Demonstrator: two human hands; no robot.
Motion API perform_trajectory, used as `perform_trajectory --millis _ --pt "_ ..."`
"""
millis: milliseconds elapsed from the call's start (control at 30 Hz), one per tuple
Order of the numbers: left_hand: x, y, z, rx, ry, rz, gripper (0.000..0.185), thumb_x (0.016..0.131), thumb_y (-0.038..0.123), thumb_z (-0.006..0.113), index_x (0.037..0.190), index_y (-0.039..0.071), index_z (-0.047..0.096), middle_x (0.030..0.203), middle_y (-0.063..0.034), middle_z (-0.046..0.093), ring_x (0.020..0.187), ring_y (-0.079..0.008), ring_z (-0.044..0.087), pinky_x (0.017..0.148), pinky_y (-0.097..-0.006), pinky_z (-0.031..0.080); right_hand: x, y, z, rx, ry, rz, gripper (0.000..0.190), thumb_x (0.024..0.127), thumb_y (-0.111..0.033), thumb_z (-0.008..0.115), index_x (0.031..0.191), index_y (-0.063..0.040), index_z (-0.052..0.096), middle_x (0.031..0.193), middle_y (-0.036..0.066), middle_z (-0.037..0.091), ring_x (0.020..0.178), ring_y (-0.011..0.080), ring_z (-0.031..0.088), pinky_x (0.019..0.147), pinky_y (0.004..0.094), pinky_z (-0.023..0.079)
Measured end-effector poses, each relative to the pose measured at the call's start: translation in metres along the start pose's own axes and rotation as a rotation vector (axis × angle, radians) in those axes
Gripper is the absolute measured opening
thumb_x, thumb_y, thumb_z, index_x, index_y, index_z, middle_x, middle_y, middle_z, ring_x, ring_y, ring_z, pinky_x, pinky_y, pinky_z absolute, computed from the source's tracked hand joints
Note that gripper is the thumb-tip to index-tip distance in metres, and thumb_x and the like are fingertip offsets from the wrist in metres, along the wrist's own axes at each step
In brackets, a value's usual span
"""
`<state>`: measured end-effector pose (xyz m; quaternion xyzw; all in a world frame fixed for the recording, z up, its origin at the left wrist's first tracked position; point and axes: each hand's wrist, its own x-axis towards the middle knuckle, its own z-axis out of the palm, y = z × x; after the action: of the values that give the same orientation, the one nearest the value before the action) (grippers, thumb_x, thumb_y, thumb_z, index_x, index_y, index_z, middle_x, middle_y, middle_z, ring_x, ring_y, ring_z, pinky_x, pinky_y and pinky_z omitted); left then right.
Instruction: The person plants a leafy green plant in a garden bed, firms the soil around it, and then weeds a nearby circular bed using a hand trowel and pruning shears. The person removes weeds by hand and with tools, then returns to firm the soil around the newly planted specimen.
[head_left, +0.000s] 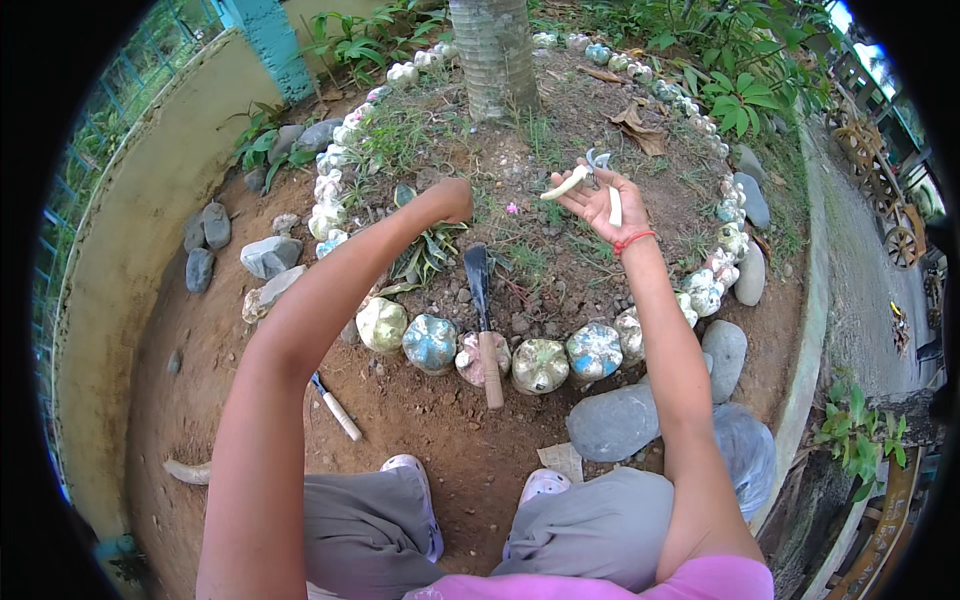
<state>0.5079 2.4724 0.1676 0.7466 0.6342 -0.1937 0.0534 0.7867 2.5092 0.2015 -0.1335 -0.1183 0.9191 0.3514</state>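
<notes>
My right hand (600, 202) is turned palm up over the soil bed, its fingers spread. Pruning shears (579, 182) with cream handles rest across the palm and fingers, their metal blades pointing away from me. My left hand (454, 199) is bent inward with the fingers curled under, above a low plant (427, 251) with yellow-edged leaves. Whether those fingers hold anything is hidden. Between my arms lies a hand tool (484, 300) with a dark, broad metal blade on the soil. Its wooden handle rests over the bottle border.
Painted plastic bottles (541, 365) edge the bed around a tree trunk (495, 60). A smaller wooden-handled tool (339, 412) lies on the dirt at left. Large grey stones (615, 421) and a clear plastic bag (742, 454) sit at right. A low wall (150, 202) stands left.
</notes>
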Motion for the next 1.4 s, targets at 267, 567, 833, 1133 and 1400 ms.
perform_trajectory --millis 267,567,833,1133,1400 --pt "0.009 0.025 -0.007 -0.801 0.509 -0.098 0.018 0.076 0.018 0.058 0.088 0.007 0.066 0.085 -0.0171 0.064 0.082 -0.0322 0.062 0.074 -0.0391 0.048 -0.023 -0.005 -0.018 -0.249 0.273 0.124 0.05 0.076 -0.013 0.056 0.119 0.0 0.035 0.116 0.024 0.04 0.118 0.0429 0.037 0.096 0.0648 0.029" --pt "0.004 -0.017 0.027 -0.818 0.622 -0.173 0.022 0.078 0.017 0.058 0.098 0.013 0.066 0.088 -0.0176 0.064 0.084 -0.0308 0.062 0.077 -0.0385 0.048 -0.01 0.018 0.001 -0.658 0.186 0.17 0.04 0.091 -0.02 0.044 0.13 -0.015 0.037 0.113 0.022 0.047 0.106 0.0406 0.051 0.086 0.0591 0.043" --pt "-0.018 -0.005 -0.021 -0.903 0.41 -0.039 0.019 0.073 0.019 0.066 0.092 0.014 0.069 0.089 -0.0128 0.066 0.083 -0.0247 0.063 0.077 -0.0351 0.048 -0.03 -0.019 -0.009 -1.228 0.544 0.276 0.037 0.086 -0.029 0.051 0.109 -0.001 0.05 0.095 0.016 0.058 0.084 0.0248 0.062 0.07 0.0349 0.054" --pt "0.013 0.038 -0.004 -0.705 0.261 0.344 0.018 0.071 0.011 0.067 0.089 0.012 0.069 0.09 -0.0072 0.067 0.082 -0.0234 0.063 0.077 -0.0342 0.048 -0.051 -0.009 -0.029 -1.52 0.378 0.643 0.041 0.08 -0.037 0.058 0.102 -0.001 0.057 0.088 0.014 0.061 0.074 0.0219 0.066 0.062 0.0329 0.055" --pt "0.016 0.066 -0.009 -0.616 0.098 0.268 0.027 0.073 0.01 0.065 0.1 0.011 0.066 0.1 -0.0098 0.065 0.087 -0.0236 0.063 0.078 -0.0346 0.048 -0.05 0.009 -0.03 -1.553 0.368 0.707 0.04 0.08 -0.038 0.059 0.096 -0.001 0.058 0.079 0.014 0.062 0.07 0.0209 0.065 0.063 0.0327 0.056"
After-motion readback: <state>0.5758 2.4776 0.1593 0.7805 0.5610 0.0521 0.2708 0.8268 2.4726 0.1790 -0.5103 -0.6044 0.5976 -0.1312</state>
